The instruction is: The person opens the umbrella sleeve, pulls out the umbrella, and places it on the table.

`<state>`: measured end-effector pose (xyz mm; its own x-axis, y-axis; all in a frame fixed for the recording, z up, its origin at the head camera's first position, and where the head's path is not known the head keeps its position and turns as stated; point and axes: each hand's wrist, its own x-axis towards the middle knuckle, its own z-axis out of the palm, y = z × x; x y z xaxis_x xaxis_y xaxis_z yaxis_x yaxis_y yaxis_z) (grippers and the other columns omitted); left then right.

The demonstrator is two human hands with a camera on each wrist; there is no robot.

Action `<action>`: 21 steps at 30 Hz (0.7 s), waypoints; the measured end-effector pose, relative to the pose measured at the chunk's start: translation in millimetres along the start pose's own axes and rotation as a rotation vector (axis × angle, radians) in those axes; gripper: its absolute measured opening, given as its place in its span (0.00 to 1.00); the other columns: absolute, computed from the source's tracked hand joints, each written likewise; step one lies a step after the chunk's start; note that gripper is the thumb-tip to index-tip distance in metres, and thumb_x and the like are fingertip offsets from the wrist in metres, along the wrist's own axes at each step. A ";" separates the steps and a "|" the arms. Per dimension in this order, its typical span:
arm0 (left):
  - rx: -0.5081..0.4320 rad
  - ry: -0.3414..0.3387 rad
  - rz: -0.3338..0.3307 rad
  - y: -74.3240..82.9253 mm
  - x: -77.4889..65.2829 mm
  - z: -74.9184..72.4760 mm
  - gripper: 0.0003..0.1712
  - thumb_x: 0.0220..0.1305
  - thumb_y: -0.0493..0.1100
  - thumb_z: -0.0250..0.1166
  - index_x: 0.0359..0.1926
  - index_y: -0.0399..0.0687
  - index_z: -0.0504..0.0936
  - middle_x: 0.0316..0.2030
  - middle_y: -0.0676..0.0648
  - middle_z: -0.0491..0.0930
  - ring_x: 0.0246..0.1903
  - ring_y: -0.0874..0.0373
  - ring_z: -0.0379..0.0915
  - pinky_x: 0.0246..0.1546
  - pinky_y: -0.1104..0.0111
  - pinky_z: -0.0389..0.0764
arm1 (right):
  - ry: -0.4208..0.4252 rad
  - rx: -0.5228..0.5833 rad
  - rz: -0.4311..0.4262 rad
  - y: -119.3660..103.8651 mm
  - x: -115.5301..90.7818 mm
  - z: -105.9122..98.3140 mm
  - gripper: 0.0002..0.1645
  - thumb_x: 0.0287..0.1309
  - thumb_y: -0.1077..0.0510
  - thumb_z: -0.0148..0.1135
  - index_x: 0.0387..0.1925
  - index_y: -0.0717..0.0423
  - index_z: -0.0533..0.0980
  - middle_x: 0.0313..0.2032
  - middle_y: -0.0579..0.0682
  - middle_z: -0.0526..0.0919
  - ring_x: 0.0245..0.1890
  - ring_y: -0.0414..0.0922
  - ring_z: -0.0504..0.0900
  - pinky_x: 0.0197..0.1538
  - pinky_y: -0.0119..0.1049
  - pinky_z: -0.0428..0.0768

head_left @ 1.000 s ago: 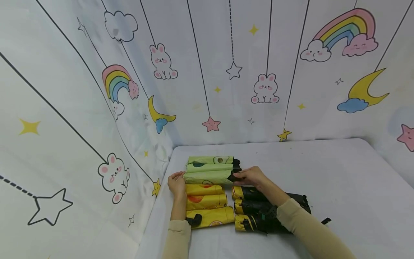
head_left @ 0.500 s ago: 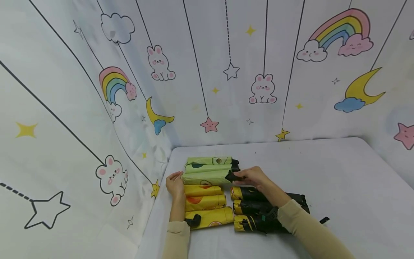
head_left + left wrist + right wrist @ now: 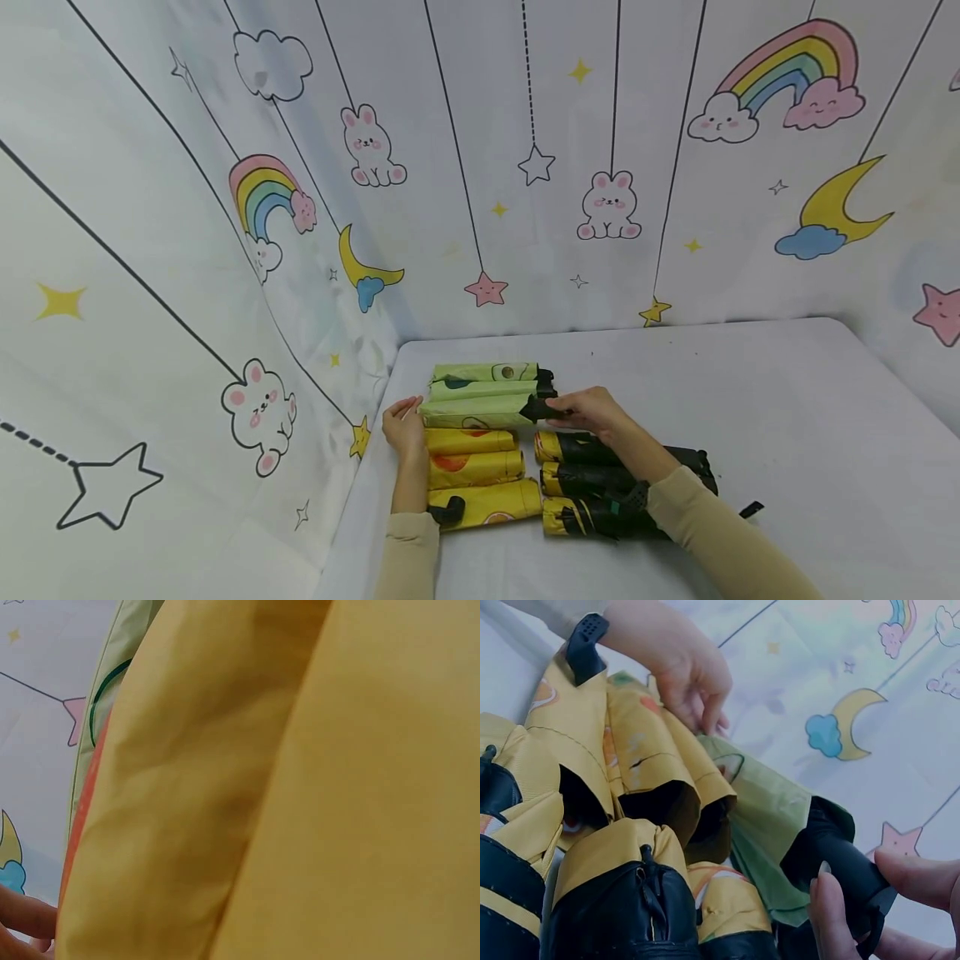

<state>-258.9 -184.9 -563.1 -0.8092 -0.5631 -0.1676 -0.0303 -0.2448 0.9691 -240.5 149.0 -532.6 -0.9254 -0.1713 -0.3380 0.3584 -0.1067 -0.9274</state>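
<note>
Three rolled green avocado-print bundles lie side by side at the back left of the table in the head view. My right hand point(image 3: 592, 410) pinches the black handle point(image 3: 838, 862) at the right end of the nearest one, which looks like a folded umbrella point(image 3: 476, 409) in a green sleeve. Thumb and fingers sit on either side of that handle in the right wrist view. At the opposite end, my left hand point(image 3: 405, 427) pinches the green sleeve's edge with curled fingers. Yellow fabric point(image 3: 315, 780) fills most of the left wrist view, leaving only some fingers point(image 3: 26, 915) visible.
Three yellow orange-print sleeves point(image 3: 476, 468) lie just in front of the green row, under the left forearm. Right of them are three black-and-yellow rolled bundles point(image 3: 592, 479), partly covered by the right forearm. A white sheet covers the table point(image 3: 757, 400); a patterned curtain point(image 3: 420, 250) stands behind.
The view has shifted slightly. My right hand has drawn a little to the right from the green sleeve, and more of the black handle shows between them. My left hand keeps its place.
</note>
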 end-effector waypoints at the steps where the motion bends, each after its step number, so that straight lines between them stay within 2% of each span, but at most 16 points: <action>1: -0.001 0.002 0.002 -0.2 -0.1 0.1 0.21 0.70 0.19 0.51 0.61 0.31 0.69 0.59 0.32 0.74 0.62 0.44 0.78 0.67 0.55 0.75 | 0.002 0.006 -0.001 0.2 -0.3 -0.7 0.22 0.61 0.61 0.75 0.51 0.74 0.82 0.46 0.62 0.86 0.41 0.53 0.92 0.52 0.48 0.87; 14: -0.017 0.020 0.001 0.8 -1.7 0.7 0.22 0.69 0.18 0.50 0.62 0.29 0.68 0.58 0.31 0.74 0.62 0.41 0.78 0.65 0.56 0.77 | 0.024 0.022 -0.005 -2.9 -4.3 -7.9 0.20 0.62 0.63 0.74 0.49 0.75 0.82 0.45 0.62 0.83 0.40 0.53 0.91 0.53 0.50 0.87; 21: -0.032 0.025 -0.003 1.8 -1.9 0.2 0.22 0.68 0.18 0.51 0.61 0.30 0.68 0.59 0.31 0.74 0.63 0.41 0.78 0.66 0.57 0.76 | 0.016 0.012 -0.020 -4.4 -6.4 -11.6 0.22 0.62 0.62 0.75 0.51 0.75 0.82 0.45 0.61 0.87 0.42 0.53 0.91 0.52 0.48 0.87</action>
<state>-257.6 -184.1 -561.1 -0.7940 -0.5822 -0.1751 -0.0135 -0.2710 0.9625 -237.6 161.9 -528.2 -0.9342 -0.1534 -0.3221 0.3412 -0.1212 -0.9321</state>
